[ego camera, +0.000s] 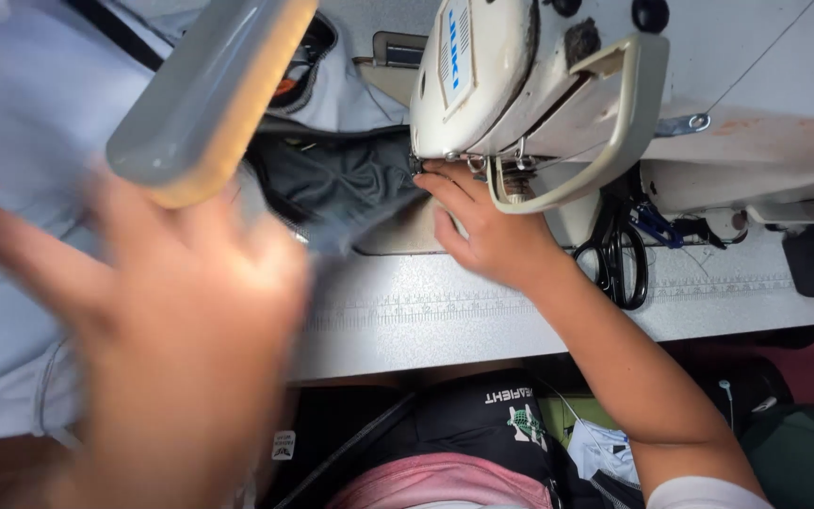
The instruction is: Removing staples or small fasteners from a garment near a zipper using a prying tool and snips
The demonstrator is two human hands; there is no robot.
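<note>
Right hand: the right hand (492,236), centre of the frame, lies flat and mostly open on the sewing table, fingertips pressing the dark grey folded fabric piece (346,184) just beside the needle area; it pins the cloth down and grips nothing.
Left hand: the left hand (176,330), lower left, is a large blur close to the camera; fingers look spread, but whether it holds anything I cannot tell.
Fabric: the dark grey piece sits upper centre, running from the pale blue garment cloth (21,123) at the left edge to under the front of the machine head.
Machine: the cream-white industrial sewing machine head (511,75) fills the upper centre, with a curved cream finger guard (614,123) arching over the right hand's knuckles.
Lamp: a long grey lamp bar (204,90) slants across the upper left, hiding part of the cloth.
Scissors: black-handled scissors (619,259) lie on the grey table top (482,316) right of the wrist, near but apart from it.
Risk, fingers: the fingertips look very close to the needle; any slide forward could bring them under it.
Risk, fabric: with only one hand steadying it, the cloth may skew or bunch at the foot.
Risk, scissors: a sweep of the forearm could knock them.
</note>
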